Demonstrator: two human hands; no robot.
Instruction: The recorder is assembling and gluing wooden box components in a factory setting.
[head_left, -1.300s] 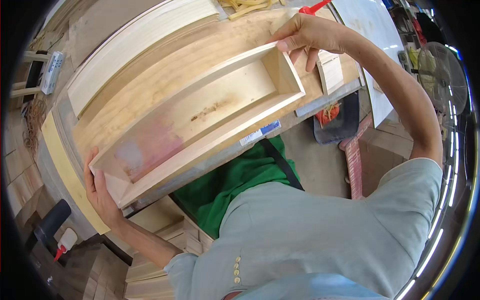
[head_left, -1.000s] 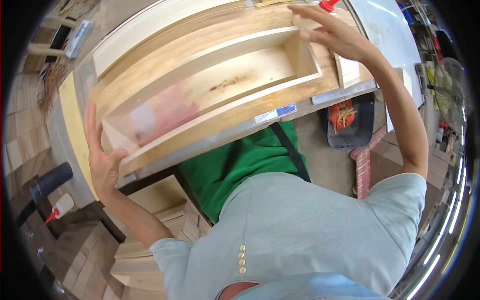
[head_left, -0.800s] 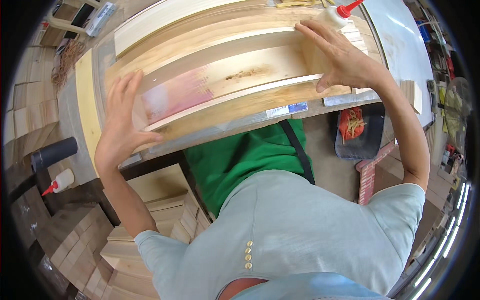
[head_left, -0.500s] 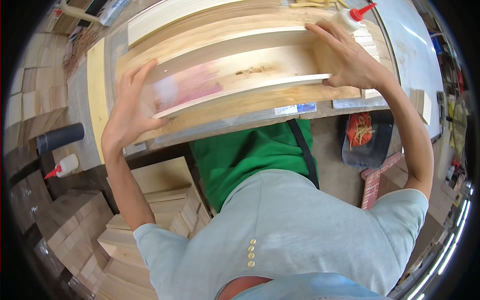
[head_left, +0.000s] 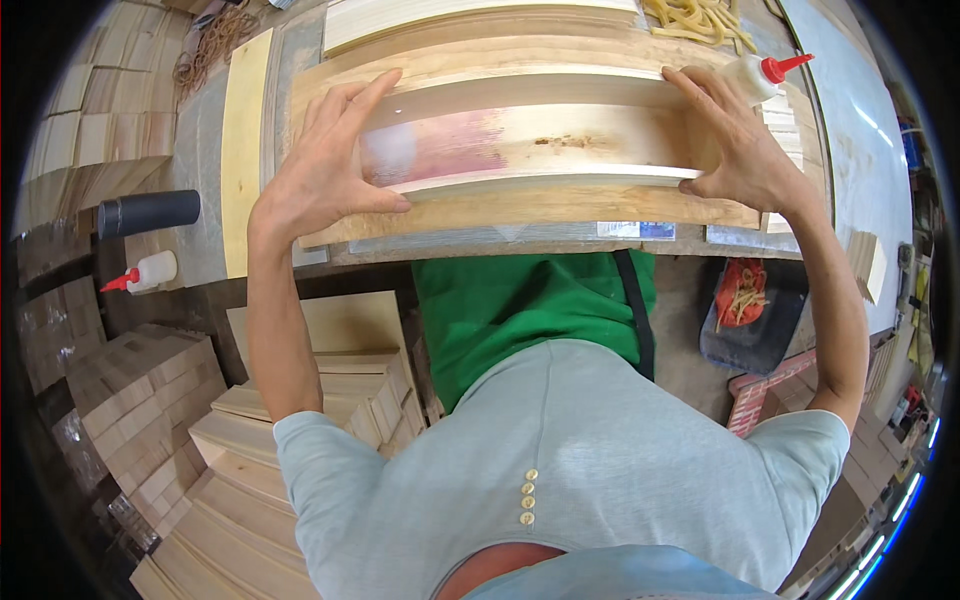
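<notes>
A long, shallow wooden box lies lengthwise before me on a wider wooden board. Its inside is pale, with a pink-purple stained patch toward the left and a dark knot near the middle. My left hand spans the box's left end, fingers at the far wall and thumb at the near wall. At the right end my right hand grips the same way, thumb on the near edge and fingertips over the far edge. Both palms cover the end pieces, so these are mostly hidden.
A white glue bottle with a red tip stands just beyond my right hand, near tan rubber bands. Another glue bottle and a black cylinder are at left. Wood stacks rise lower left; a dark bin sits below the bench.
The whole view has shifted and turned slightly, so the box and bench appear farther right and more level. Both hands keep their hold on the box's ends.
</notes>
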